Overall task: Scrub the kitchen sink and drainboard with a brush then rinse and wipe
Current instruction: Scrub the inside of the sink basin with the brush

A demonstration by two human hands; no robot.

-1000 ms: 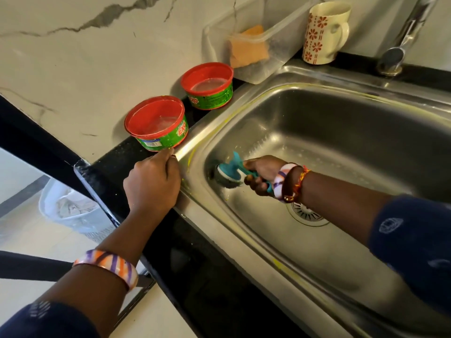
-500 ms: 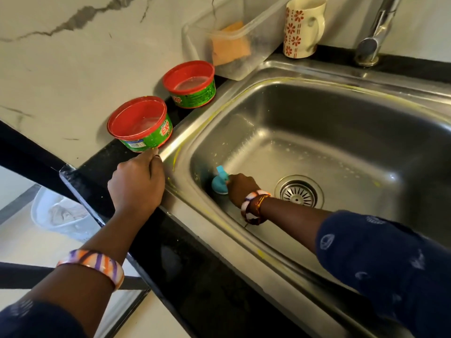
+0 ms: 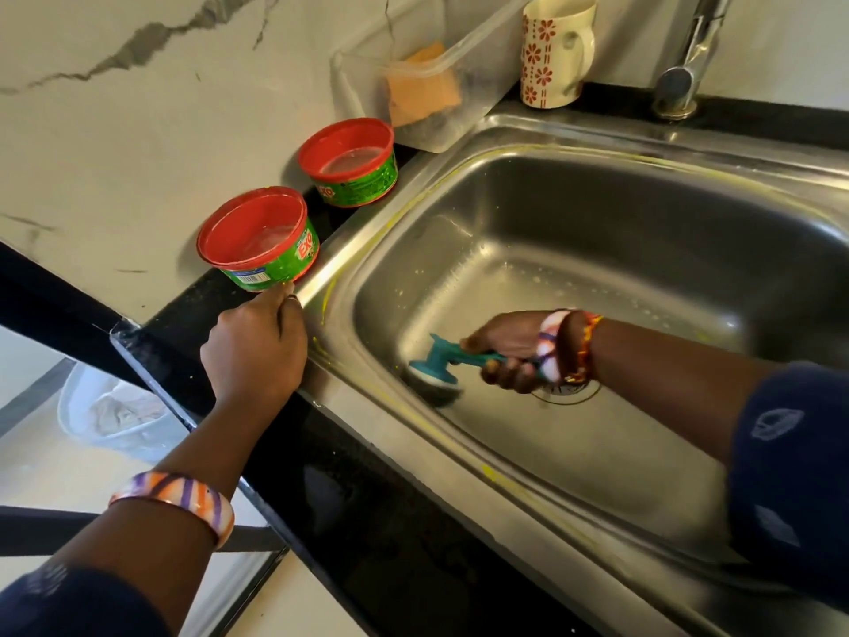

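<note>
The steel sink fills the right half of the head view, with yellowish soap streaks along its rim. My right hand grips the teal handle of a scrub brush. The brush head presses on the basin floor near the left wall. The drain lies just behind my right wrist, mostly hidden by it. My left hand rests on the sink's left rim and holds nothing, its fingertips close to a red-rimmed tub.
Two green tubs with red rims stand on the black counter left of the sink. A clear container with an orange sponge, a flowered mug and the faucet line the back. A white basket sits on the floor below.
My right hand has drawn the brush off the sink's left wall and onto the basin floor, a little to the right. My left hand stays on the rim.
</note>
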